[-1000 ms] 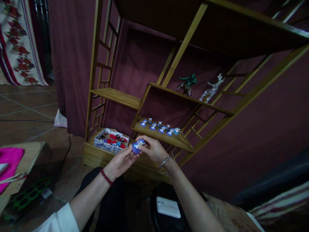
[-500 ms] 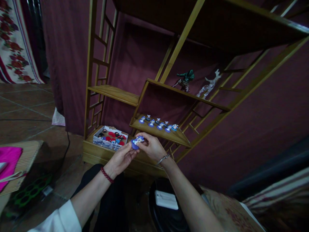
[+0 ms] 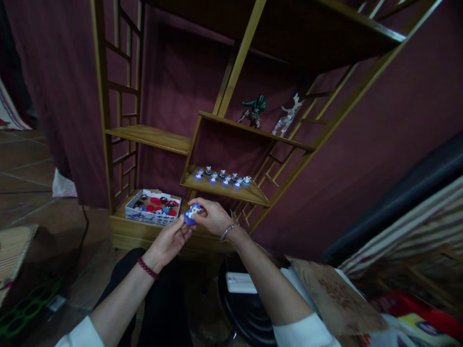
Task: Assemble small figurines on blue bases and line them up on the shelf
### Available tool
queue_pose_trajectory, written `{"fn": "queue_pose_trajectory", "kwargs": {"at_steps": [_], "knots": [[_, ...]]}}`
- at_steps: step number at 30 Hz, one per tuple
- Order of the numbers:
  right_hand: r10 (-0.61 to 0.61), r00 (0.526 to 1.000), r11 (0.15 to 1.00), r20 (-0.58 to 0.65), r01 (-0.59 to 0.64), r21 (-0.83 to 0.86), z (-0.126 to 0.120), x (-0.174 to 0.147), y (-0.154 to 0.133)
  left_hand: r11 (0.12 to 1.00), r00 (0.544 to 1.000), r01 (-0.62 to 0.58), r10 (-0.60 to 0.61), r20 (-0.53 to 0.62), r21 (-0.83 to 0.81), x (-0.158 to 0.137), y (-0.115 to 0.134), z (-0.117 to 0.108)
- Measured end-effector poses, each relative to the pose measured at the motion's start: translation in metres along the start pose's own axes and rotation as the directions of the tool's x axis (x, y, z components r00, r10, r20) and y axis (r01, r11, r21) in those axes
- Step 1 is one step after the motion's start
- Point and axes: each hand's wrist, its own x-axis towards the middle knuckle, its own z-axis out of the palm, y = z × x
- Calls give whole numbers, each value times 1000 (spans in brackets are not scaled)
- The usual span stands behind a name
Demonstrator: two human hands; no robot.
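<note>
Figurine (image 3: 191,215) is clamped between left hand (image 3: 168,243) and right hand (image 3: 214,217). Eight figures (image 3: 226,180) already stand on shelf (image 3: 250,193); more pieces (image 3: 150,208) lie in box (image 3: 143,216).

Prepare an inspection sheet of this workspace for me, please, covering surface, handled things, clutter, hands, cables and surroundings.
Surface: wooden shelf, bearing two rows of small figurines.
Things handled: one purple-based figurine; open box of red, black and blue pieces nearby.
Clutter: white flat object on black stool; green holed item at left.
Hands: left hand and right hand both hold the purple-based figurine.
Cables: thin dark cord at picture left.
Surroundings: maroon curtain, tiled floor.
</note>
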Motion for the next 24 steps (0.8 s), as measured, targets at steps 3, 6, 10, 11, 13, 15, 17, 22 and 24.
{"fn": "queue_pose_trajectory", "kwargs": {"at_steps": [3,6,10,11,13,15,17,22,24], "knots": [[-15,1000,1000,16,15,-5,-3,-3,2,1000,1000,1,-1,21,18,0,0,0],[-21,999,1000,28,20,21,-5,-3,6,1000,1000,-4,4,28,12,0,-1,2],[30,1000,1000,-1,-30,7,-8,-3,11,1000,999,-1,1,40,-4,0,-2,4],[39,999,999,-5,-39,-1,-9,-3,12,1000,999,1,-1,47,-3,0,-3,4],[53,999,999,-6,-53,2,-11,-3,13,1000,998,3,-4,59,4,0,-4,5],[68,998,997,-11,-68,29,-12,-5,16,1000,998,4,-4,63,8,-1,-4,5],[75,997,995,-20,-74,71,-11,-6,19,1000,999,-3,3,54,4,-1,-3,5],[110,994,960,-17,-102,263,-4,-6,27,1000,999,-17,17,33,-6,0,-1,8],[121,993,934,-11,-110,341,-2,-6,29,1000,999,-23,23,34,-11,0,0,10]]}}
